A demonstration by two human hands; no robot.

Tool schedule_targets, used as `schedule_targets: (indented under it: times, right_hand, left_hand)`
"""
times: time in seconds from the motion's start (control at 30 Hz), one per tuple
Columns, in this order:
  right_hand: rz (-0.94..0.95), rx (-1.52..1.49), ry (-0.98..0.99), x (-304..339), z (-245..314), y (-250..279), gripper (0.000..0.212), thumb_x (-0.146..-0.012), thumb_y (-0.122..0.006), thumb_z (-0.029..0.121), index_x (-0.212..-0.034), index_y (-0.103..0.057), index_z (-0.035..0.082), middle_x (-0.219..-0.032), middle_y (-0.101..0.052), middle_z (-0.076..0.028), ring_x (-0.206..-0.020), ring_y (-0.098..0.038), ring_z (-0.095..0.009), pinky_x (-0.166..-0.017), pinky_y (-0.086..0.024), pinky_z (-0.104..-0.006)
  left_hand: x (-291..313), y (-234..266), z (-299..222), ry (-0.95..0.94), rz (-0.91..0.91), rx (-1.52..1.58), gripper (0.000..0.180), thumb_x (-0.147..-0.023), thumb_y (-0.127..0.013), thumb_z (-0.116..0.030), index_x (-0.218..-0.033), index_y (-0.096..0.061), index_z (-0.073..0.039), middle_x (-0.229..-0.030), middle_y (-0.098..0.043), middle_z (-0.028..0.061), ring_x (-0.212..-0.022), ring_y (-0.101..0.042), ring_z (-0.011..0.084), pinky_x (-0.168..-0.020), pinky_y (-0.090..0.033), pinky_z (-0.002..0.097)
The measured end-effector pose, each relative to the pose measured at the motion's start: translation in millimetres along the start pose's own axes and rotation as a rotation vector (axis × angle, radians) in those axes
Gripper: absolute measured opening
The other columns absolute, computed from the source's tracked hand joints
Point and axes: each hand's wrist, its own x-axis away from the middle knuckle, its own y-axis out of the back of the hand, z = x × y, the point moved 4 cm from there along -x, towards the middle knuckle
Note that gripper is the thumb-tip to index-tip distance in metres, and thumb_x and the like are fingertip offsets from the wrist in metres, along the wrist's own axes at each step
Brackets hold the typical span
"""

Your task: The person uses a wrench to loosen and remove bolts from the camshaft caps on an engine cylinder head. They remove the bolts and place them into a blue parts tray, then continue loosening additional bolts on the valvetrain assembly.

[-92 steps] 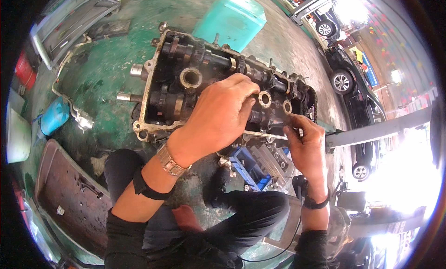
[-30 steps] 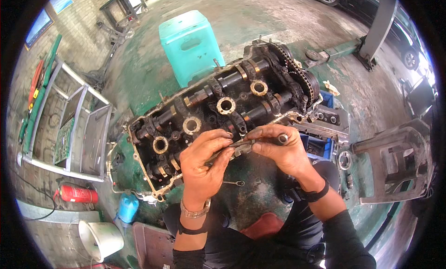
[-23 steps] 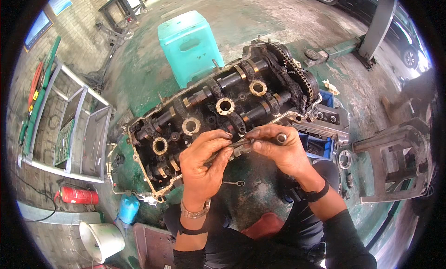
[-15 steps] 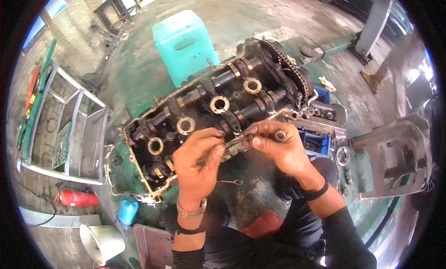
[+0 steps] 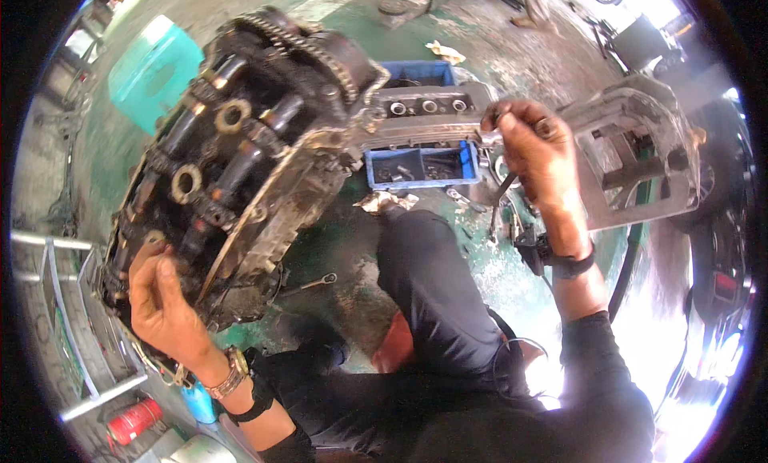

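A dark, oily engine cylinder head (image 5: 240, 159) with camshafts and a timing chain (image 5: 308, 51) stands tilted on the left. My left hand (image 5: 172, 307) is over its near left end, fingers bent close to the thumb; whether anything is between them is hidden. Away to the right, my right hand (image 5: 538, 155) is raised and closed, with a small round metal piece (image 5: 546, 127) among its curled fingers. Something small and dark appears at its fingertips, too blurred to name. Below that hand lie a grey valve cover (image 5: 424, 127) and a blue parts tray (image 5: 422, 183).
A wrench (image 5: 312, 285) rests on the floor before the cylinder head. Behind it stands a turquoise jerrycan (image 5: 156, 75). A large grey casing (image 5: 632, 155) is at the right. A red fire extinguisher (image 5: 134, 421) and a metal frame (image 5: 52, 303) are at the left.
My hands, together over the cylinder head before, have parted: the right one has moved right, the left one toward the head's near left end. The view has turned to the right.
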Motion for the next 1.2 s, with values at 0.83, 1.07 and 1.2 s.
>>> schedule_targets:
  times: [0.83, 1.07, 1.2]
  right_hand:
    - [0.236, 1.194, -0.529, 138.9, -504.9, 84.7, 0.024, -0.076, -0.074, 0.03, -0.079, -0.078, 0.007, -0.079, -0.075, -0.013, -0.073, -0.072, -0.028, -0.067, -0.055, -0.0393]
    - [-0.057, 0.974, -0.776, 130.3, -514.7, 93.7, 0.025, -0.076, -0.075, 0.033, -0.074, -0.078, 0.009, -0.081, -0.075, -0.015, -0.078, -0.073, -0.033, -0.072, -0.056, -0.0418]
    - [0.125, 1.134, -0.567, 123.2, -523.0, 102.1, 0.027, -0.077, -0.075, 0.034, -0.077, -0.079, 0.008, -0.077, -0.074, -0.014, -0.073, -0.072, -0.03, -0.068, -0.055, -0.0408]
  left_hand:
    - [-5.0, 12.9, 8.2, 0.111, -0.199, -0.269, 0.028, -0.1, -0.065, -0.013, -0.119, -0.068, 0.008, -0.121, -0.069, 0.0151, -0.108, -0.065, 0.0219, -0.1, -0.053, 0.0323]
    - [-1.1, 13.5, 7.8, 0.127, -0.22, -0.243, 0.03, -0.099, -0.068, -0.015, -0.12, -0.068, 0.007, -0.122, -0.07, 0.0158, -0.107, -0.066, 0.0231, -0.097, -0.056, 0.0337]
    - [-4.3, 13.3, 4.1, 0.103, -0.233, -0.356, 0.031, -0.099, -0.068, -0.016, -0.12, -0.068, 0.007, -0.122, -0.07, 0.0167, -0.104, -0.067, 0.0244, -0.093, -0.058, 0.0359]
